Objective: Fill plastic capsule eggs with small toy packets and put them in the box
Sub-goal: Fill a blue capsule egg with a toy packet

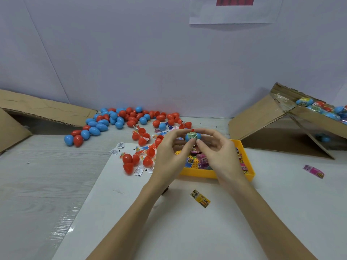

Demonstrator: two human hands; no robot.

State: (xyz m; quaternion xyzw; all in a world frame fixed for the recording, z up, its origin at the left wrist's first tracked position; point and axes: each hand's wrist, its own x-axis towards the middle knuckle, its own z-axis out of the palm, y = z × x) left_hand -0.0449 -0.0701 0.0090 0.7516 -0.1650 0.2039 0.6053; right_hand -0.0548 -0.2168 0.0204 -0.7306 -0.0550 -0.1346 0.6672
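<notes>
While both arms reach forward, left hand (170,150) and right hand (218,151) pinch a blue egg (192,136) above a yellow tray (246,158) of packets (203,159).

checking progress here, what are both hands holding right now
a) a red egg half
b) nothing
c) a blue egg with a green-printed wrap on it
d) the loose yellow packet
c: the left hand and right hand pinch the blue egg between their fingertips above the yellow tray, while the yellow packet lies untouched on the table.
</notes>
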